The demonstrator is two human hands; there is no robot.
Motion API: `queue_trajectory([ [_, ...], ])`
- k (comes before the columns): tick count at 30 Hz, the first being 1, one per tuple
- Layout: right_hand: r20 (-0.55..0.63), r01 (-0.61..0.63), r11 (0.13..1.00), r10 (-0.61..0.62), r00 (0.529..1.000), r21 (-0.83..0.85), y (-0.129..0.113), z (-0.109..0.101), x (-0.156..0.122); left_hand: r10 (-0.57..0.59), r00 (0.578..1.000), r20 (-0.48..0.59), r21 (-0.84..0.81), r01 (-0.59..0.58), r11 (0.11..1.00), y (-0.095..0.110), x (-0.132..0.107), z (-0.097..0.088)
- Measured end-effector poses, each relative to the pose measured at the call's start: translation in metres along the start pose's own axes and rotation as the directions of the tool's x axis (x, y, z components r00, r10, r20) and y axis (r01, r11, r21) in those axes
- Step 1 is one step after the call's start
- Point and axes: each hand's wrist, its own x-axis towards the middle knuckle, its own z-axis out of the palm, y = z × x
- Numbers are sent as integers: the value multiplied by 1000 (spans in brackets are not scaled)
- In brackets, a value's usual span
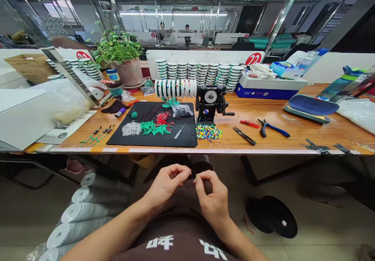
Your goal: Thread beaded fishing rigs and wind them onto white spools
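Over my lap, below the table's front edge, my left hand (172, 181) pinches a tiny red and green piece (190, 171) between thumb and fingertips. Just to its right, my right hand (214, 196) is closed in a pinch at almost the same height; what it grips is too small to name. A small gap separates the fingertips. Ahead lies a black mat (117, 138) with silvery small parts (131, 128), green tube-like pieces (155, 128), red pieces (163, 118) and a small screwdriver (179, 131). Multicoloured beads (208, 132) are heaped beside the mat.
A hand-cranked winder (210, 102) carries a row of white spools (175, 88). Behind stand stacked spools (203, 73) and a potted plant (127, 68). Thread snips (244, 135), a red tool (249, 123) and pliers (274, 128) lie right. Wrapped white rolls (77, 212) stand on the floor.
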Motion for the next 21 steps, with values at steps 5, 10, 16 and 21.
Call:
queue_trajectory([
  [5,127,18,1000,-16,992,-15,1,6,-4,-214,976,25,-332,210,920,-4,2,4],
  [10,256,-151,987,135,957,46,-1,-3,8,-288,948,135,-470,317,824,2,4,1],
  [16,347,-363,901,270,898,239,7,-6,24,-402,873,276,-552,487,677,1,4,0],
  [21,341,-373,889,276,899,264,12,-3,25,-445,848,287,-543,527,654,-3,6,3],
])
